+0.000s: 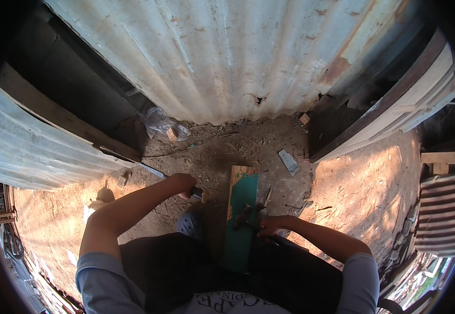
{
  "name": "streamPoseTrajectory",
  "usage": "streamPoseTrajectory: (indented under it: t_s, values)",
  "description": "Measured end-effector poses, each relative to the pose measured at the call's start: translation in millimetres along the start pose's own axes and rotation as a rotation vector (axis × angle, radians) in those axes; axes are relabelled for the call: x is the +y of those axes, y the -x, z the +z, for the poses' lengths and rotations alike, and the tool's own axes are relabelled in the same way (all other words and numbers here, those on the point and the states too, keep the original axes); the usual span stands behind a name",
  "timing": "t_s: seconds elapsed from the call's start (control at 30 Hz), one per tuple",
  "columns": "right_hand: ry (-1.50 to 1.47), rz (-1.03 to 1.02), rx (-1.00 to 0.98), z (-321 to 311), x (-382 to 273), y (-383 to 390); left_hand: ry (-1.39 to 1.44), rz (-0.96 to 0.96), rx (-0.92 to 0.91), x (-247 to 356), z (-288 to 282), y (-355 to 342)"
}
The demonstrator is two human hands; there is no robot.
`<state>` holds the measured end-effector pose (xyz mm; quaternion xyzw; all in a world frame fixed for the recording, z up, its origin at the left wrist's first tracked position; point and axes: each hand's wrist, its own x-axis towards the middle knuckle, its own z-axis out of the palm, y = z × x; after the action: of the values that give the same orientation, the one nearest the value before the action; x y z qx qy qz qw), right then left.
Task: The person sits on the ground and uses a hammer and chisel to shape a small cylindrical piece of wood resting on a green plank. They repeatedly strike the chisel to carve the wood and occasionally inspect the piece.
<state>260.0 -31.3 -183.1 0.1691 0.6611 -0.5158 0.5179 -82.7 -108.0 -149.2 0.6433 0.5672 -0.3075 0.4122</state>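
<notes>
A wooden board (244,193), painted green with bare wood at its left and far edges, reaches from my lap out over the dirt floor. My right hand (274,226) grips the handle of a hammer (243,215), whose dark head lies over the green face; whether it touches cannot be made out. Left of the board, my left hand (182,184) is closed round a dark-handled tool with a long pale metal blade (152,170). The blade points to the far left, and the handle's butt sticks out toward the board. My fingers hide the part between.
A corrugated metal sheet (227,57) stands ahead. Wooden-framed panels flank it on the left and right (390,104). A flat grey piece (289,162), a brick fragment (304,119) and clear plastic (164,124) lie on the dirt. A clog (188,225) shows near the board.
</notes>
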Motion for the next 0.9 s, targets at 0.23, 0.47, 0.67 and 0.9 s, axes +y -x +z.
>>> streamPoseTrajectory:
  t_s: [0.23, 0.47, 0.67, 0.9]
  values:
    - [-0.015, -0.023, 0.004, 1.2, 1.7, 0.0, -0.001, -0.006, 0.0, -0.7, 1.8, -2.0]
    - [0.03, -0.015, 0.01, -1.0, -5.4, 5.4, -0.012, -0.008, -0.011, -2.1, 4.5, -3.9]
    - [0.005, -0.017, 0.006, -1.1, -3.5, 3.7, -0.003, -0.019, -0.009, -3.7, 7.6, -6.3]
    - [0.015, -0.027, 0.019, 1.6, 3.2, -2.2, -0.009, 0.0, 0.002, -3.0, 4.7, -3.5]
